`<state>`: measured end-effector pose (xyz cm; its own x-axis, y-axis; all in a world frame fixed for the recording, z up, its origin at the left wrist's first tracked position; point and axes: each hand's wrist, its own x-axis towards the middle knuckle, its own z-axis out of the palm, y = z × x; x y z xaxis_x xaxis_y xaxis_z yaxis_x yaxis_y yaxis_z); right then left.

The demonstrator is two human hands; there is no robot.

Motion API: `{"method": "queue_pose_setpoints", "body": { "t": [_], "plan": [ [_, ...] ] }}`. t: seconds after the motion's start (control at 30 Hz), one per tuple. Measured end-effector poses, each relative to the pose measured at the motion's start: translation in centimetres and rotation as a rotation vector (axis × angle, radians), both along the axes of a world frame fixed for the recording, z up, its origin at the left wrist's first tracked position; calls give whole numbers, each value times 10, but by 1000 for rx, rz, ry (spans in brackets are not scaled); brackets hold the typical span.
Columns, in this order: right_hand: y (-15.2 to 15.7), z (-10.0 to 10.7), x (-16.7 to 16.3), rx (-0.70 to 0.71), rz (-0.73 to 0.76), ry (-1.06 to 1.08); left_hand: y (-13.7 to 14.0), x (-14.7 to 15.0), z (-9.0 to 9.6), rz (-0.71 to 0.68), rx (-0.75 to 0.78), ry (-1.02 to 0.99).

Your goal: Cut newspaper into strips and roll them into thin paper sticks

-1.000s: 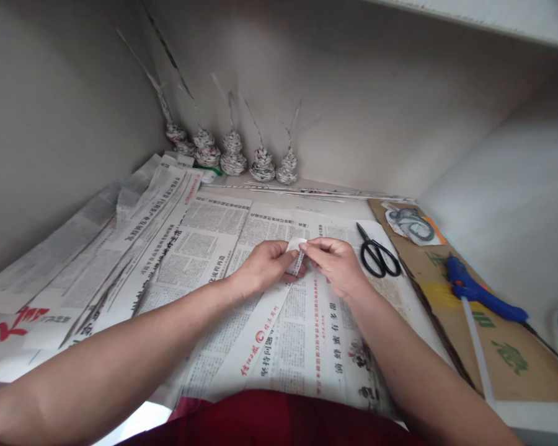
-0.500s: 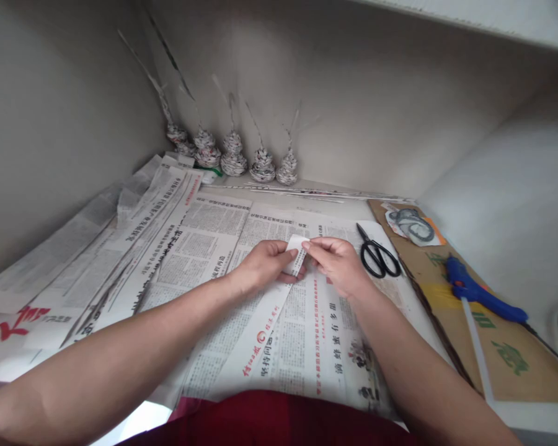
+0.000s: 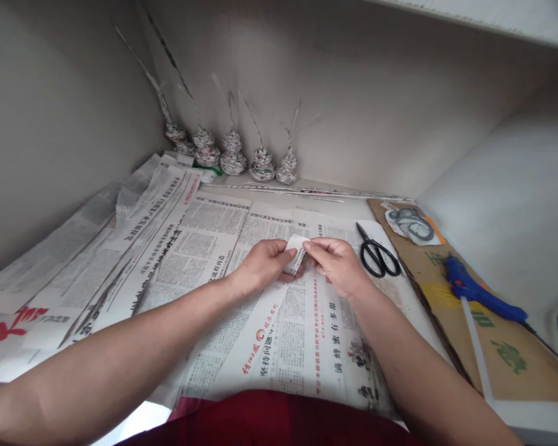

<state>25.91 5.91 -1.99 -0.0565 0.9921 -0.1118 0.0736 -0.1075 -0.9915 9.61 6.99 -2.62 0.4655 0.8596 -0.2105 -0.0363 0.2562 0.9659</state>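
Between both hands is the end of a strip of newspaper [image 3: 297,246], pale with small print. My left hand [image 3: 270,260] is closed on its left side, with the thumb on top. From the right, my right hand [image 3: 337,261] pinches the strip's upper right corner between thumb and finger. The strip's lower part runs down toward me and blends with the newspaper sheets [image 3: 255,310] beneath, so I cannot tell where it ends. Black-handled scissors [image 3: 376,255] lie just right of my right hand, blades pointing away.
Several woven paper gourd shapes [image 3: 233,153] stand along the back wall, with thin paper rods [image 3: 302,192] before them. Cut newspaper strips [image 3: 144,229] are piled at left. A blue glue gun [image 3: 478,288] with a glue stick rests on cardboard [image 3: 530,371] at right. A shelf edge [image 3: 493,25] overhangs.
Hardly anything differs. Both hands keep hold of the newspaper strip in almost the same place, with only slight finger movement.
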Motion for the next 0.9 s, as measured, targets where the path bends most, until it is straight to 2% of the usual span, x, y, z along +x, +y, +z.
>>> {"method": "queue_pose_setpoints", "body": {
  "t": [0.3,0.63,0.9],
  "plan": [
    [3,-10,-1,23,-90,5,-1,0,-4,6,41,26],
    [3,-12,-2,23,-101,64,-2,1,-2,-16,-5,8],
    [4,-14,0,93,-125,25,-3,0,4,-24,11,5]
  ]
}}
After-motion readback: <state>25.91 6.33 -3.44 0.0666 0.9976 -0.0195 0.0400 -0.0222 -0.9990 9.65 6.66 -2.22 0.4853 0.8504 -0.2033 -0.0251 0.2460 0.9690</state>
